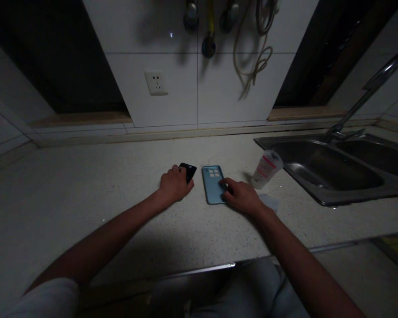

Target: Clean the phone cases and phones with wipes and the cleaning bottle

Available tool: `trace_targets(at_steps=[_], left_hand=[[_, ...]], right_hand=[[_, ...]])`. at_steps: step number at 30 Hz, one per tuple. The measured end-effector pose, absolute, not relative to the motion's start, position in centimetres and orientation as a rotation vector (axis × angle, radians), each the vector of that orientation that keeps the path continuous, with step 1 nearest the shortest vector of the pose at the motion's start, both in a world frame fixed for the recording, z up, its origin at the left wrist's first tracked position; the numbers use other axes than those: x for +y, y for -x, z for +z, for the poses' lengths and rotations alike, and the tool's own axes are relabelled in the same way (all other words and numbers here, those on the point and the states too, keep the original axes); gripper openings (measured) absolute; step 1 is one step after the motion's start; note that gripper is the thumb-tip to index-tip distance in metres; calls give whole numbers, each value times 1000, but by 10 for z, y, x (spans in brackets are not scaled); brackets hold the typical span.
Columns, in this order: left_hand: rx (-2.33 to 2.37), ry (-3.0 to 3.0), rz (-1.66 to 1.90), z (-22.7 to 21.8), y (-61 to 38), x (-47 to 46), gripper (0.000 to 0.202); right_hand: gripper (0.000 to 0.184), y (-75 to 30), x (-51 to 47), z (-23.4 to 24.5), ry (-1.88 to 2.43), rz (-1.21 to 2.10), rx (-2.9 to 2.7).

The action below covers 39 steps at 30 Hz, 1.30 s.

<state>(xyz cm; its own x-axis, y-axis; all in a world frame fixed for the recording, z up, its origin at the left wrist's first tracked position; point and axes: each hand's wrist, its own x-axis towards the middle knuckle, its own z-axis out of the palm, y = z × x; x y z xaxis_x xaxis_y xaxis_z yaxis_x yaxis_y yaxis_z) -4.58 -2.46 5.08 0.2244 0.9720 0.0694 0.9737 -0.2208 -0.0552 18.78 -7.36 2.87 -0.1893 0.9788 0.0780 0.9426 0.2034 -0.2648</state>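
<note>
A black smartphone (188, 171) lies on the counter under my left hand (175, 183), whose fingers are wrapped over it. Its upper end sticks out past my fingers, while its lower part is mostly hidden. Just to the right is a teal phone case (213, 187), flat on the counter, with its camera cutouts at the far end. My right hand (241, 194) has its curled fingers and thumb at the case's right edge, closed on that side. The phone and the case lie apart, with a narrow gap between them.
A clear plastic cup (267, 169) with pink print stands tilted beyond my right hand, and a pale flat piece (269, 202) lies by my right wrist. A steel double sink (321, 163) with a faucet (361, 97) is at right. Behind the counter (135, 159) rises a tiled wall (179, 106) with a socket (155, 83).
</note>
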Motion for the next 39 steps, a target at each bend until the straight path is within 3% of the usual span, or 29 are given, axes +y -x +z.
trace_targets(at_steps=[11, 19, 23, 31, 36, 39], left_hand=[[-1949, 2401, -26, 49, 50, -20, 61], [-2076, 2383, 39, 59, 52, -20, 84], [-2071, 2360, 43, 62, 53, -19, 83], [-1368, 2567, -317, 54, 41, -28, 65], [-818, 2875, -490, 37, 30, -46, 60], [-702, 2964, -404, 33, 25, -53, 54]], right_hand=[[40, -190, -72, 24, 1783, 209, -2229], [42, -194, -75, 27, 1709, 258, -2284], [41, -196, -77, 29, 1661, 324, -2289], [40, -198, -81, 24, 1573, 347, -2166], [37, -204, -116, 20, 1523, -120, -2041], [40, -211, -142, 8, 1580, -293, -1993]])
